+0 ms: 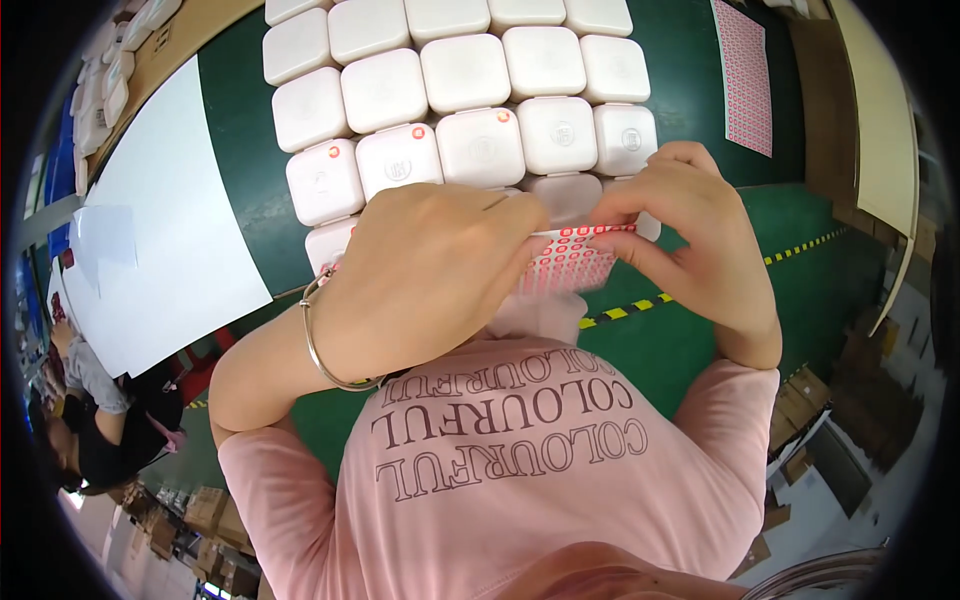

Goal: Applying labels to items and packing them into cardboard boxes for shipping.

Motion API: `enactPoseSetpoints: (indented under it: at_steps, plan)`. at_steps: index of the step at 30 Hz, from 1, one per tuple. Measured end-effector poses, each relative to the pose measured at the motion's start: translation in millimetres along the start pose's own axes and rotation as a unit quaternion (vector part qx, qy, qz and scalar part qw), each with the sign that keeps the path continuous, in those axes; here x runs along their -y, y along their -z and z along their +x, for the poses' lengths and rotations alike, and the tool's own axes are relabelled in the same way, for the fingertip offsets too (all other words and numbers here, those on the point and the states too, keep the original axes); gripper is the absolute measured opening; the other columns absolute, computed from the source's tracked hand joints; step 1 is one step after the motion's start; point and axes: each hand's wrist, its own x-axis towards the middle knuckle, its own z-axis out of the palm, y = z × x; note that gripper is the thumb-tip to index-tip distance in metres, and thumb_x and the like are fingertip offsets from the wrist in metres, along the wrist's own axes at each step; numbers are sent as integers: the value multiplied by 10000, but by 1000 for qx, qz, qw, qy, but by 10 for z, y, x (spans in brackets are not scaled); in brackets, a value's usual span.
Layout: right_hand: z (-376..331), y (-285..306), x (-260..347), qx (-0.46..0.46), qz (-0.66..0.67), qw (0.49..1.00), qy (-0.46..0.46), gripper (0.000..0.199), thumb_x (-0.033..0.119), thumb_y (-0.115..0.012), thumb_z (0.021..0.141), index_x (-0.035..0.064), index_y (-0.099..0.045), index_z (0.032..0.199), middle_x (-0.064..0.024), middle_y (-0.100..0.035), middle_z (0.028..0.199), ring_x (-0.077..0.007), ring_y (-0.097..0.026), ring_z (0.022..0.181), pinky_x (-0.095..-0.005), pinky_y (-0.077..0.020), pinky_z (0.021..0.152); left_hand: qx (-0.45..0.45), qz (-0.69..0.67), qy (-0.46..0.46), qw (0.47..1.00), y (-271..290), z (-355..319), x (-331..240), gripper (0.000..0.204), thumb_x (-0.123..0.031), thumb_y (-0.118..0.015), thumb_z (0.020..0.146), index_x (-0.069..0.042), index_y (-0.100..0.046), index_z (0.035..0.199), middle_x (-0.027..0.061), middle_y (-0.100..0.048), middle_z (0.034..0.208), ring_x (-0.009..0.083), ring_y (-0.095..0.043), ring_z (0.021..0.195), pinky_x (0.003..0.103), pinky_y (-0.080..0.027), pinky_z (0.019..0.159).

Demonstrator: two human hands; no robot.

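Note:
Between my two hands, close in front of my chest, is a small sheet of red-and-white stickers (568,264), its lower edge slightly blurred. My left hand (430,260), with a bracelet at the wrist, pinches the sheet's left end. At its top right corner, the thumb and forefinger of my right hand (690,225) are closed on it. Just beyond lie rows of white rounded boxes (465,72) with lids down. Several nearer ones, such as one box (398,165), carry a small red-orange round sticker at a corner. My hands partly cover the nearest row.
The boxes rest on a dark green table (235,130). A larger sticker sheet (745,80) lies at the far right. On the left is a white board (160,240), with another person (100,410) beyond it. Cardboard boxes (800,405) sit at the lower right.

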Motion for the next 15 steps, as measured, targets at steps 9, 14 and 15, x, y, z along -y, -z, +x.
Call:
enactPoseSetpoints:
  at_steps: [9,14,15]
  plan:
    - [-66,-5,41,0,-46,998,40,161,86,-764,733,101,-638,833,2,-619,744,-184,-583,694,-400,-412,907,47,-55,49,996,-1,-21,-78,105,-151,-608,883,-61,-615,829,95,-613,649,299,-614,587,406,-453,510]
    - [-70,-48,81,22,-50,997,54,156,72,-739,745,104,-616,834,8,-605,744,-190,-581,700,-407,-408,913,48,-57,58,996,13,-99,-95,91,-147,-601,892,-71,-622,846,83,-610,642,283,-610,577,393,-449,497]
    - [-69,-56,85,25,-53,997,59,158,69,-734,745,104,-608,834,10,-602,749,-192,-579,708,-407,-407,914,44,-57,52,996,11,-112,-88,91,-149,-602,893,-72,-622,849,80,-608,643,278,-607,573,389,-446,492]
